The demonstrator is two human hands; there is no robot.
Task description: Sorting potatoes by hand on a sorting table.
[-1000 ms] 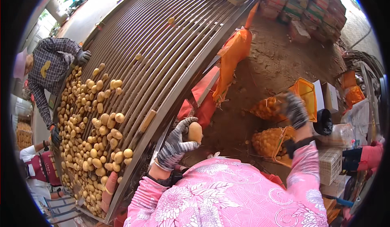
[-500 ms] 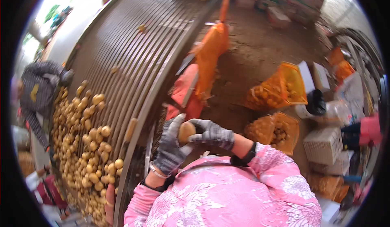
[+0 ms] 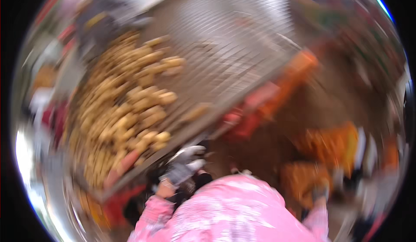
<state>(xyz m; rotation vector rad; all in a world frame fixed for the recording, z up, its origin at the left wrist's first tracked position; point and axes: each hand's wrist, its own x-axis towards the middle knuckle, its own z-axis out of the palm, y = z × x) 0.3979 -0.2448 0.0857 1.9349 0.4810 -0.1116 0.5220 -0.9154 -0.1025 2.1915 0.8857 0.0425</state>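
My left hand [image 3: 184, 165], in a grey and white glove, is beside the near edge of the slatted sorting table [image 3: 225, 86]. Its thumb and fingers are spread, and I see nothing between them. On the right, my right hand [image 3: 320, 191] is lowered at an orange mesh bag [image 3: 303, 179]. Blur hides its fingers and anything they may hold. A large heap of potatoes [image 3: 130, 108] covers the left part of the table.
Another orange mesh bag [image 3: 331, 144] stands just beyond the nearer one. Red and orange sacking [image 3: 271, 101] hangs along the table's near side. At the table's far left is another person [image 3: 95, 23] in dark clothes. The whole view is smeared by motion.
My hands have parted: earlier they held a potato together before my chest. My right hand has swung down to the right-hand bag. The view has turned, and the potato no longer shows.
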